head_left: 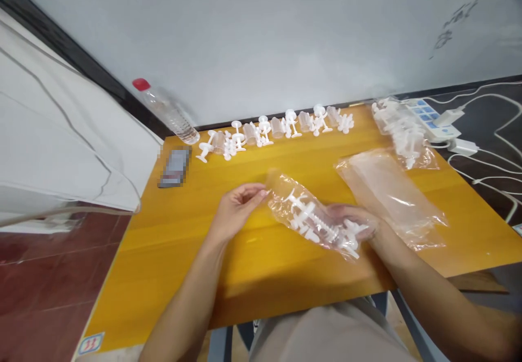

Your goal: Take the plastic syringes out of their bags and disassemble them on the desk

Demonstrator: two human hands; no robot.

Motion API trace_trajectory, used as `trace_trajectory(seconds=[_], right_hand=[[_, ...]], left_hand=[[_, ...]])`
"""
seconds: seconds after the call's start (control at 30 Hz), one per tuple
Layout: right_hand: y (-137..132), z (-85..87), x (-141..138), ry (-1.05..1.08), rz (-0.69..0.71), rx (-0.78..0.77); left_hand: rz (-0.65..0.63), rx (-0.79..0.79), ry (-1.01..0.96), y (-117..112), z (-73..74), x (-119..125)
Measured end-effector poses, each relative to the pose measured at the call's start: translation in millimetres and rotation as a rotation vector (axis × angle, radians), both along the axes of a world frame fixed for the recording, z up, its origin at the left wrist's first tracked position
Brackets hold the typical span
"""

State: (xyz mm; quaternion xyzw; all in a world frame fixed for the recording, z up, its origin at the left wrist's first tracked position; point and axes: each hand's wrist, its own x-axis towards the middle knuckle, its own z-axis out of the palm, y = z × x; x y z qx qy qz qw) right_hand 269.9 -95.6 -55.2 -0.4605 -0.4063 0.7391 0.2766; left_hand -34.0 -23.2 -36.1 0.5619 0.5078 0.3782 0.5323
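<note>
Hands meet over the middle of a yellow wooden table (171,253), both on a clear crinkled plastic bag (314,218) packed with small white plastic plunger-shaped parts. The left hand (236,210) pinches the bag's open mouth between fingertips, while the right hand (350,223) cups the bag's lower end from beneath, seen through the film. Just beside it to the right lies a second clear plastic bag (387,191), flat and seemingly empty. Farther back on the right, a third clear bag of white parts (402,131) rests near a white power strip with blue switches (432,120). Along the table's far edge runs a row of loose white plungers and clear small cups (277,128). A clear plastic water bottle with a red cap (167,111) leans at the left rear, with a dark flat phone (175,167) below it, blurred. A small sticker (91,343) at the table's near left corner reads "33".
</note>
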Motion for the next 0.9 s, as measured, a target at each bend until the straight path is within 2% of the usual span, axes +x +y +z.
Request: trace_trajectory(seconds=[0.1,0.17,0.23,0.33,0.43,0.5,0.6,0.67,0.73,0.83,0.9], right_hand=[[5,1.0,7,0.268,-0.047,-0.244],[3,2.7,14,0.278,-0.14,-0.293],[-5,3.4,19,0.182,-0.247,-0.27],[-27,3.1,17,-0.134,-0.415,-0.052],[-46,3.9,2,-0.682,-0.53,0.33],[-51,2.9,-12,-1.002,-0.518,0.624],[-45,-7.7,-29,-1.173,-0.342,0.943],[-38,-21.0,-36,-1.181,-0.238,1.004],[-33,-35.5,-38,-1.178,-0.191,0.99],[-29,-52.1,-35,-1.16,-0.199,0.973],[-28,-58.0,-32,-1.144,-0.219,0.986]], left_hand=[[0.049,-0.089,-0.038,2,-11.5,-3],[0.084,-0.107,-0.067,1,-17.1,-7],[0.099,-0.151,-0.078,-2,-20.6,-10],[0.101,-0.234,-0.053,-8,-24.7,-11],[0.072,-0.273,-0.019,-12,-31.1,-12],[0.075,-0.237,0.071,-15,-36.1,-14],[0.225,0.031,0.419,-22,-40.4,-18],[0.295,0.286,0.658,-30,-39.4,-19],[0.193,0.432,0.73,-36,-36.1,-18],[-0.083,0.4,0.578,-37,-30.9,-15],[-0.148,0.346,0.474,-31,-29.3,-11]])
